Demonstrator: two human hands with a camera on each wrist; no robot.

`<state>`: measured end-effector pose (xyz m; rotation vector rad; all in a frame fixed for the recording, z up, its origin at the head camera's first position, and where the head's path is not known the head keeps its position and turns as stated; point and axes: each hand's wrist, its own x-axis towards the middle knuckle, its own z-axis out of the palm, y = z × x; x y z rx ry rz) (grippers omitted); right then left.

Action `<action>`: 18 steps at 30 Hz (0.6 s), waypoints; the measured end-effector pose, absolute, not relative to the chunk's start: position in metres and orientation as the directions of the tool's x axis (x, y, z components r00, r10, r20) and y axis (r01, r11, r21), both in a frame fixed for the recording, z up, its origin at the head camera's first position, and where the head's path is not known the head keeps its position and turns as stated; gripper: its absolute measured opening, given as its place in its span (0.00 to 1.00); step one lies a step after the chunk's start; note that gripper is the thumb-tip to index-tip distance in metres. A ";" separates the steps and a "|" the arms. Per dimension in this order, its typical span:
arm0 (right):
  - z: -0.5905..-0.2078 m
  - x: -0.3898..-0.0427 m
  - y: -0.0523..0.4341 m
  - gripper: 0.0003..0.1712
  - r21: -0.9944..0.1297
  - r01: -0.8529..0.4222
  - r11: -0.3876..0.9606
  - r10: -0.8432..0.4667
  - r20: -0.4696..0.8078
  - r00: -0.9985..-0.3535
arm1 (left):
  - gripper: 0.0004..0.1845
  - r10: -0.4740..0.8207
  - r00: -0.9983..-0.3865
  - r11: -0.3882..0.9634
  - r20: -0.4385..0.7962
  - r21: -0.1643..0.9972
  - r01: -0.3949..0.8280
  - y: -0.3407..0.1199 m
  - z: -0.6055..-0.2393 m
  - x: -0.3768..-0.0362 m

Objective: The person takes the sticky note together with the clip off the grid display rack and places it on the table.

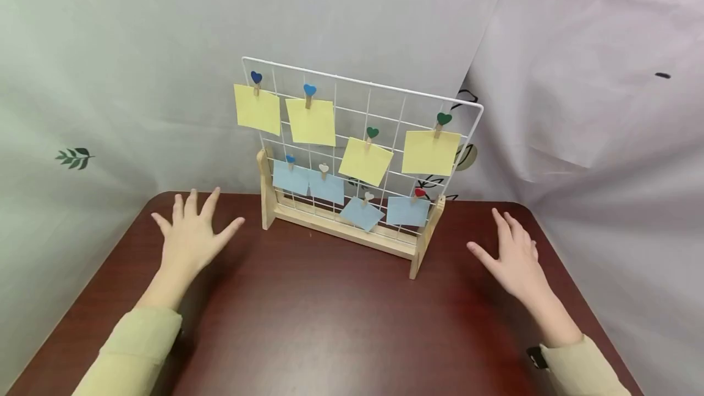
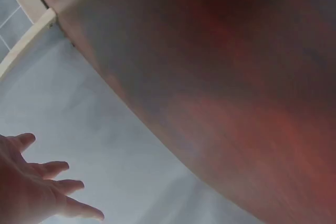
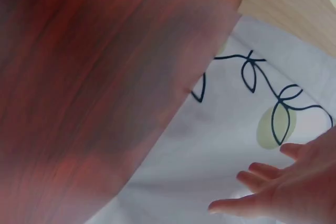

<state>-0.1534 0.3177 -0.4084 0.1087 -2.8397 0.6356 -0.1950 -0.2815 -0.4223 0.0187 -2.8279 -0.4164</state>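
A white wire grid (image 1: 385,93) stands in a wooden base (image 1: 352,231) at the back of the dark red table (image 1: 308,322). Several yellow notes (image 1: 310,122) hang in its upper rows and several blue notes (image 1: 327,188) in the lower row, each held by a small wooden clip with a coloured heart (image 1: 443,118). My left hand (image 1: 192,234) hovers with fingers spread to the left of the grid, holding nothing. My right hand (image 1: 514,258) is spread the same way to the right of it. The wrist views show the spread left fingers (image 2: 58,169) and right fingers (image 3: 262,171) above the table.
A pale cloth backdrop (image 1: 110,78) with leaf prints hangs close behind and to both sides of the table. The table's back corners are rounded, with bare wood in front of the grid between my arms.
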 end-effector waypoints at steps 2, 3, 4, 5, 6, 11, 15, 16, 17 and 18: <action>-0.406 -0.156 0.314 0.53 -0.448 -0.158 0.880 -0.034 0.271 -0.962 | 0.48 -0.051 -0.957 0.947 0.286 0.317 0.044 -0.277 -0.420 -0.201; -0.406 -0.157 0.311 0.52 -0.464 -0.175 0.868 -0.041 0.284 -0.958 | 0.48 -0.051 -0.956 0.941 0.289 0.335 0.052 -0.275 -0.419 -0.205; -0.405 -0.158 0.309 0.50 -0.481 -0.192 0.855 -0.047 0.296 -0.954 | 0.47 -0.051 -0.956 0.933 0.291 0.354 0.058 -0.273 -0.417 -0.208; -0.404 -0.160 0.306 0.49 -0.500 -0.209 0.840 -0.053 0.309 -0.950 | 0.47 -0.051 -0.955 0.925 0.291 0.374 0.064 -0.270 -0.416 -0.211; -0.403 -0.161 0.303 0.48 -0.516 -0.226 0.826 -0.057 0.323 -0.945 | 0.47 -0.052 -0.956 0.917 0.290 0.392 0.069 -0.268 -0.415 -0.214; -0.400 -0.171 0.286 0.43 -0.584 -0.291 0.758 -0.061 0.381 -0.923 | 0.45 -0.058 -0.950 0.863 0.306 0.493 0.106 -0.258 -0.408 -0.229; -0.397 -0.177 0.274 0.39 -0.637 -0.331 0.696 -0.046 0.420 -0.906 | 0.43 -0.067 -0.946 0.810 0.316 0.571 0.134 -0.252 -0.406 -0.235; -0.397 -0.178 0.271 0.39 -0.650 -0.341 0.679 -0.043 0.428 -0.903 | 0.43 -0.066 -0.947 0.797 0.314 0.588 0.140 -0.251 -0.405 -0.237; -0.396 -0.179 0.268 0.38 -0.662 -0.349 0.664 -0.040 0.434 -0.900 | 0.43 -0.066 -0.948 0.784 0.312 0.603 0.144 -0.250 -0.405 -0.237; -0.396 -0.180 0.265 0.38 -0.671 -0.357 0.650 -0.038 0.440 -0.897 | 0.42 -0.065 -0.948 0.772 0.311 0.617 0.149 -0.248 -0.405 -0.238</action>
